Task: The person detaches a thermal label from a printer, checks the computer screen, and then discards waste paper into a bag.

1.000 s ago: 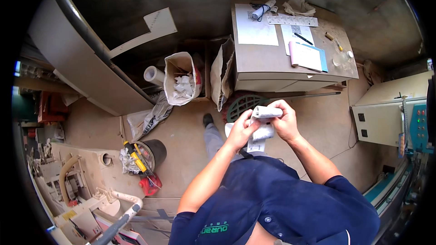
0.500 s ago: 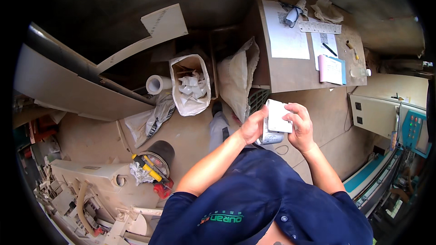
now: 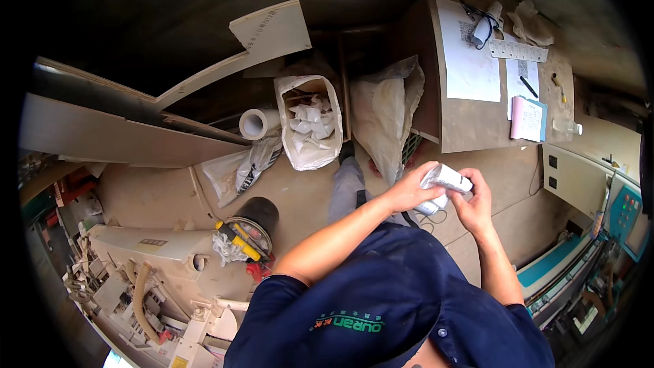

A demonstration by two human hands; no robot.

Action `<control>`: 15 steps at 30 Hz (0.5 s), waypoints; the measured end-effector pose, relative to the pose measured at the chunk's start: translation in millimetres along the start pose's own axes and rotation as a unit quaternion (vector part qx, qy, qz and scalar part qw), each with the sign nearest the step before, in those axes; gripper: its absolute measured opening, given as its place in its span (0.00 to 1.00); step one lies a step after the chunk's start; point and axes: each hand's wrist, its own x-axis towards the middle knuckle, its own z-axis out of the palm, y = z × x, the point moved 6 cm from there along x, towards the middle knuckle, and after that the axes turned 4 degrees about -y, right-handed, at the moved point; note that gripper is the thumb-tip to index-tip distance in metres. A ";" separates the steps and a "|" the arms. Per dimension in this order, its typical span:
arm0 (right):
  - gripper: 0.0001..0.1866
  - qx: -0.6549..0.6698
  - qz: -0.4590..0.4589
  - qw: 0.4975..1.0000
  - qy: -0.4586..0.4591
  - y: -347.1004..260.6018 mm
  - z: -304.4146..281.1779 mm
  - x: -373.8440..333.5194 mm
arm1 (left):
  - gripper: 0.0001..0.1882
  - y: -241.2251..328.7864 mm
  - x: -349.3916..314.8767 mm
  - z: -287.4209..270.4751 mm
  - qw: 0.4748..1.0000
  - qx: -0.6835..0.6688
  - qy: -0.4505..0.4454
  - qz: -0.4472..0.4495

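Both of my hands are together in front of my body, holding a folded white label strip (image 3: 447, 178) with a curled, shiny upper part. A second fold of it hangs lower between the hands. My left hand (image 3: 407, 191) grips its left side, fingers partly hidden behind it. My right hand (image 3: 475, 206) pinches the right end between thumb and fingers. Beneath the hands, a thin dark cord (image 3: 433, 218) loops over the floor.
Ahead to the right, a brown table (image 3: 470, 126) bears papers, a scanner, ruler, pen and notepad. Ahead stand a bin with white scraps (image 3: 281, 119) and a large pale sack (image 3: 381, 116). Machinery flanks both sides; a dark bucket (image 3: 259, 211) with tools stands left.
The label strip has turned from a flat, upright face to a tilted, curled shape. My hands have shifted right in view, and the surroundings have also slid right as my head turned.
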 end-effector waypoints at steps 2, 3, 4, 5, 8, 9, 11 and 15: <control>0.12 -0.058 -0.069 0.993 0.075 -11.5 -8.0 5.1 | 0.32 -2.0 -1.4 2.6 0.988 -0.138 -0.032 -0.059; 0.12 -0.083 -0.112 0.984 0.108 -23.5 -8.9 7.3 | 0.33 2.1 -4.8 5.7 0.972 -0.221 -0.039 -0.070; 0.13 -0.107 -0.147 0.978 0.106 -29.9 -5.2 7.9 | 0.34 7.6 -8.2 9.2 0.949 -0.303 -0.045 -0.081; 0.15 -0.133 -0.183 0.969 0.105 -36.3 -1.6 7.4 | 0.39 17.5 -9.5 9.9 0.931 -0.353 -0.039 -0.082; 0.16 -0.190 -0.195 0.961 0.053 -39.4 14.1 4.7 | 0.45 9.7 -8.4 -4.9 0.947 -0.316 0.023 -0.041; 0.19 -0.169 -0.183 0.968 0.011 -39.7 16.1 5.8 | 0.49 4.2 -8.5 -12.5 0.960 -0.276 0.038 -0.040; 0.24 -0.089 -0.150 0.984 -0.042 -37.3 17.6 5.8 | 0.49 0.0 -14.9 -24.2 0.977 -0.198 0.063 -0.038; 0.32 0.106 0.048 0.992 -0.044 1.0 27.7 2.3 | 0.51 11.7 -22.2 -23.5 0.995 -0.089 0.034 0.000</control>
